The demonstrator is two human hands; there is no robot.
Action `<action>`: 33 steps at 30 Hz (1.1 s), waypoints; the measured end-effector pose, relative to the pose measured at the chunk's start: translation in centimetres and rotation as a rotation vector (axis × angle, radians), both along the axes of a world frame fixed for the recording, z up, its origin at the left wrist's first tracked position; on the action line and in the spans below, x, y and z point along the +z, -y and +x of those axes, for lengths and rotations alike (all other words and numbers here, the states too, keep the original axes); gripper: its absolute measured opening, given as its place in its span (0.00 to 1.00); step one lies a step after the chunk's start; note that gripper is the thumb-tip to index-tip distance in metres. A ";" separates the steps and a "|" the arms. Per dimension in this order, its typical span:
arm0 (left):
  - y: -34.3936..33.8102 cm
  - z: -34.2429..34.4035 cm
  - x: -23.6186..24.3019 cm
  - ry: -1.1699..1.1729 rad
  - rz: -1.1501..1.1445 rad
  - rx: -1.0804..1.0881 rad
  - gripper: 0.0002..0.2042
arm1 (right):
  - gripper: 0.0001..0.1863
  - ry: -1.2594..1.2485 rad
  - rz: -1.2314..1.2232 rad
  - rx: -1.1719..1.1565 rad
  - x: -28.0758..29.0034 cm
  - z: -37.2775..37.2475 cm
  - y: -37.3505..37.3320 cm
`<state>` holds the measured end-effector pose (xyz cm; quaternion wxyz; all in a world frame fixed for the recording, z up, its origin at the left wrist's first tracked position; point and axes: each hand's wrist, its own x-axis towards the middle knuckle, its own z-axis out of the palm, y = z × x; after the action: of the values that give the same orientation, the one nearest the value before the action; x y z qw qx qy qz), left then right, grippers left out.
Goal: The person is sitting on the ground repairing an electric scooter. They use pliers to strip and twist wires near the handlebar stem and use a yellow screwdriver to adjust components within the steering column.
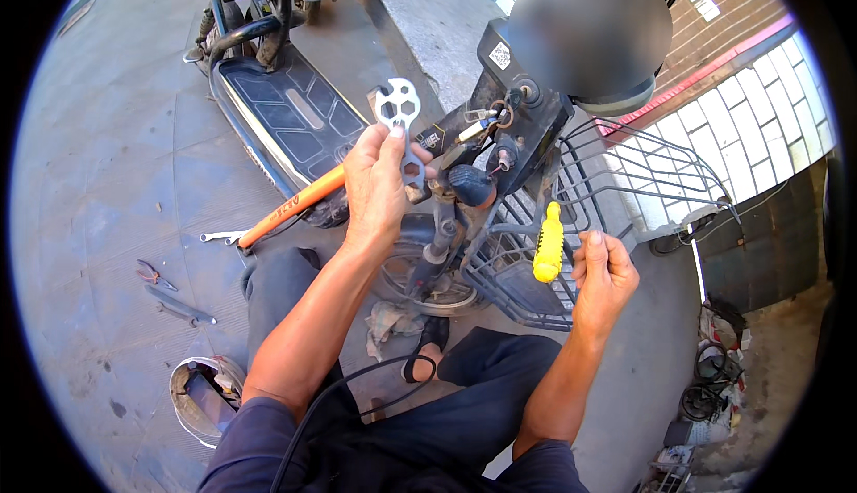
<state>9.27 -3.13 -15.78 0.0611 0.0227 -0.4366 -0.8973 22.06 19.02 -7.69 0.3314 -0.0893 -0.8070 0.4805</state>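
My left hand [379,180] is closed around a flat silver multi-hole wrench [399,109], its holed head standing above the thumb. An orange bar [295,207] runs from behind that hand down to the left; whether the hand grips it too, I cannot tell. My right hand [607,274] is pinched closed, and what its fingers hold, if anything, is hidden. Just left of it, slightly apart, is a yellow screwdriver handle [549,247] in front of the basket. Before me stands a bike with a dark front panel [536,127], keys [502,116] and a black wire basket [527,292].
Behind at left, another scooter shows its black footboard [295,109]. An open-end wrench [221,237], pliers [156,274] and a dark tool [178,305] lie left, above a white bucket [187,408]. A rag [393,325] lies near my foot; a black cable [357,374] crosses my lap.
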 end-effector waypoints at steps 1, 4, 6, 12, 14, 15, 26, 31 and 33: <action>0.0 -0.1 -0.6 0.022 0.003 -0.003 0.12 | 0.09 0.004 -0.006 -0.006 -0.4 -0.1 -0.2; 0.2 -0.3 -1.9 0.024 -0.049 -0.005 0.13 | 0.09 -0.012 0.012 -0.029 -1.8 -0.5 -0.5; 0.2 -0.4 -2.4 0.017 -0.106 -0.011 0.13 | 0.09 -0.038 -0.024 -0.047 -2.2 -0.6 -0.5; -0.3 0.1 -2.9 0.162 -0.021 -0.028 0.11 | 0.10 -0.126 -0.041 -0.125 -2.3 -0.7 0.3; 0.1 0.0 -3.5 0.106 -0.031 0.008 0.08 | 0.10 -0.147 -0.099 -0.152 -2.8 -0.3 1.3; 0.4 -0.1 -3.6 0.085 -0.064 0.001 0.08 | 0.11 -0.201 -0.105 -0.164 -3.3 0.4 1.6; 7.3 3.0 -6.3 0.148 -0.340 0.008 0.10 | 0.08 0.145 -0.008 0.052 -10.3 6.2 11.8; 12.4 -0.4 -12.7 0.283 -0.842 0.112 0.11 | 0.07 0.366 -0.066 0.181 -12.9 5.1 13.1; 13.7 -0.8 -13.5 0.360 -0.972 0.038 0.14 | 0.06 0.446 -0.076 0.187 -13.7 5.6 13.4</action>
<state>8.44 -16.84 -29.30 0.0047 0.1534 -0.8061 -0.5715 27.69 5.64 -21.43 0.0955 -0.1306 -0.8463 0.5075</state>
